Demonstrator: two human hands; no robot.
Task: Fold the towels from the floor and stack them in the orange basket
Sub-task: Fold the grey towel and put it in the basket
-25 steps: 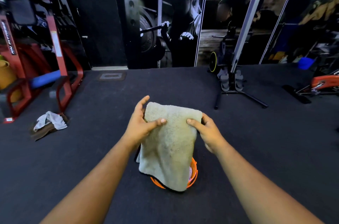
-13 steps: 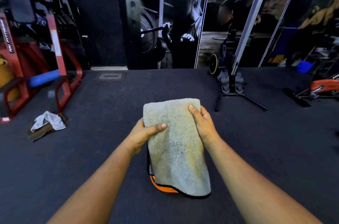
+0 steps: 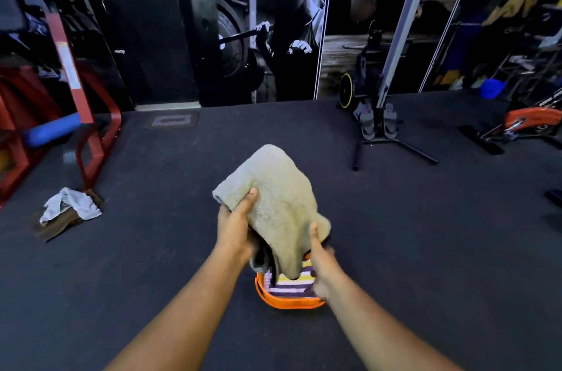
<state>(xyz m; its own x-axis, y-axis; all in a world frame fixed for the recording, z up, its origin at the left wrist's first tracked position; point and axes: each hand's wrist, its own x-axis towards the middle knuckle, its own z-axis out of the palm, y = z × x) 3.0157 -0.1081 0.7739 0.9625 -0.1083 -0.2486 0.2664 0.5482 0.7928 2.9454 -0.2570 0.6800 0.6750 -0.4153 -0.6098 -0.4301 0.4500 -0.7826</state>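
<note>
The person is holding a beige towel (image 3: 282,203) up over the orange basket (image 3: 289,302), which is sitting on the dark floor (image 3: 425,234) right below their arms. The left hand (image 3: 235,229) is gripping the towel's upper left corner, thumb pressed on top of the pile and the other fingers curled underneath, clenched on the cloth. The right hand (image 3: 322,264) is sitting lower, at the towel's right edge, thumb pointing up against the fabric; its fingers are tucked behind the cloth, so they appear to be grasping the towel, though I cannot see them close. The towel is bunching into a rounded hump at the top and is hanging down in a loose point, its lower tip dipping into the mouth of the basket.

Inside the basket a striped towel (image 3: 289,284) is lying flat, showing purple, white and yellow bands, and filling it nearly to the rim. The beige towel's tip is hanging just over, perhaps touching, that striped one.

Off to the left, well apart from the basket, a crumpled white cloth (image 3: 71,206) is lying on a brown cloth (image 3: 57,226) on the floor, just beside the foot of a red steel rack (image 3: 88,115).
</note>
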